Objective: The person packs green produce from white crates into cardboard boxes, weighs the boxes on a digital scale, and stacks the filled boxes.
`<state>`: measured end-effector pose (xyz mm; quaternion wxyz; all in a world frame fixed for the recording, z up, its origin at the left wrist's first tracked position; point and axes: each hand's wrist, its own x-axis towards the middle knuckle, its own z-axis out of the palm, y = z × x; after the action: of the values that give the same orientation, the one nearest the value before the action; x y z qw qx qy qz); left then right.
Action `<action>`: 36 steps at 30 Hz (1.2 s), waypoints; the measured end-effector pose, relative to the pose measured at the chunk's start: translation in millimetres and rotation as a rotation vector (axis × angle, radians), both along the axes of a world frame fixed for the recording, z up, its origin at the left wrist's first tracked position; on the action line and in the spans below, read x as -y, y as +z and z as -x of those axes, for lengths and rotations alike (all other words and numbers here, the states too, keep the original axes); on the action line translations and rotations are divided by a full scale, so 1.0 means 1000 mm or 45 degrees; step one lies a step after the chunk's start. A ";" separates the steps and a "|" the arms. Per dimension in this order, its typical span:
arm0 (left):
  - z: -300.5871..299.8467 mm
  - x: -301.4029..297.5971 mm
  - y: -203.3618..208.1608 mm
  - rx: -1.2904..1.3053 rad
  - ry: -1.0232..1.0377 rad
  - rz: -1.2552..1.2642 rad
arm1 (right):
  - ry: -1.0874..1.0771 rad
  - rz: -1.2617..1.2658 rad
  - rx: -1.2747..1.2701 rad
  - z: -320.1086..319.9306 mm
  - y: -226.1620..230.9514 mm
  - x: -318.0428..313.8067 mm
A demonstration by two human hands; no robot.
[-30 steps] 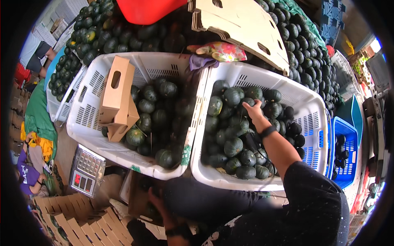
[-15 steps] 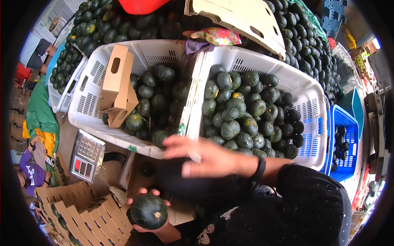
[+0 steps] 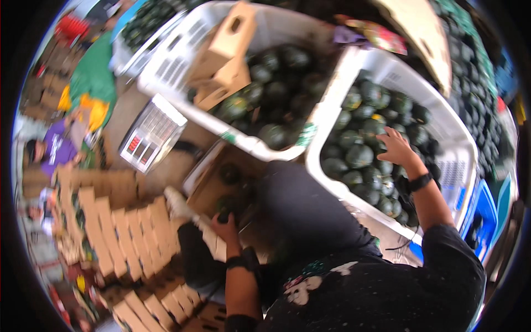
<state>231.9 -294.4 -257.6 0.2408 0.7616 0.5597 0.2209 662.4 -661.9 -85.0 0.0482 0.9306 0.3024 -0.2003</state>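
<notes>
Several round dark green squashes (image 3: 360,156) fill the right white plastic crate (image 3: 470,138). Just over them is my right hand (image 3: 396,147), its fingers spread and nothing in it. Low on the left, my left hand (image 3: 225,228) is down at an open cardboard box (image 3: 203,191) on the floor. A dark green squash (image 3: 227,205) sits at its fingertips, partly hidden by shadow and blur; the fingers look curled against it. Another squash (image 3: 229,173) lies farther inside that box.
The left white crate (image 3: 249,136) holds more squashes and a folded cardboard carton (image 3: 224,58). A digital scale (image 3: 152,133) stands left of the box. Stacked cardboard boxes (image 3: 119,232) fill the lower left, near a person in purple (image 3: 60,146). A blue crate (image 3: 480,213) is at right.
My view has turned, shifting the crates rightward. My left hand has lowered the squash it held up to the floor box. My right hand has moved from the crates' edge over the right crate's squashes.
</notes>
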 end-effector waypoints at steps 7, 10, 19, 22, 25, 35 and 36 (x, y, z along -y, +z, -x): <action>-0.011 -0.009 0.007 0.606 0.242 0.549 | 0.052 0.091 -0.341 0.011 -0.045 -0.054; -0.026 0.001 0.005 0.238 0.440 0.261 | 0.010 0.042 -0.236 0.018 -0.052 -0.040; -0.042 -0.014 0.042 0.525 0.030 0.289 | -0.678 -1.777 -1.560 0.055 0.020 -0.045; -0.103 0.039 0.184 1.243 -0.272 1.153 | -0.480 -1.908 -1.732 0.085 0.064 -0.085; -0.127 0.101 0.244 1.895 -0.702 1.518 | 0.210 -1.607 -1.440 0.123 0.110 -0.141; -0.058 -0.015 0.094 0.983 0.178 0.449 | 0.603 -1.111 -0.076 0.181 0.077 -0.141; -0.055 -0.026 0.064 0.587 0.182 0.112 | 0.581 -1.139 -0.062 0.181 0.078 -0.140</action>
<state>287.2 -268.6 -193.3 0.3789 0.6382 0.5516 0.3807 481.5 -521.7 -7.2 -0.3201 0.7653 0.5556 -0.0571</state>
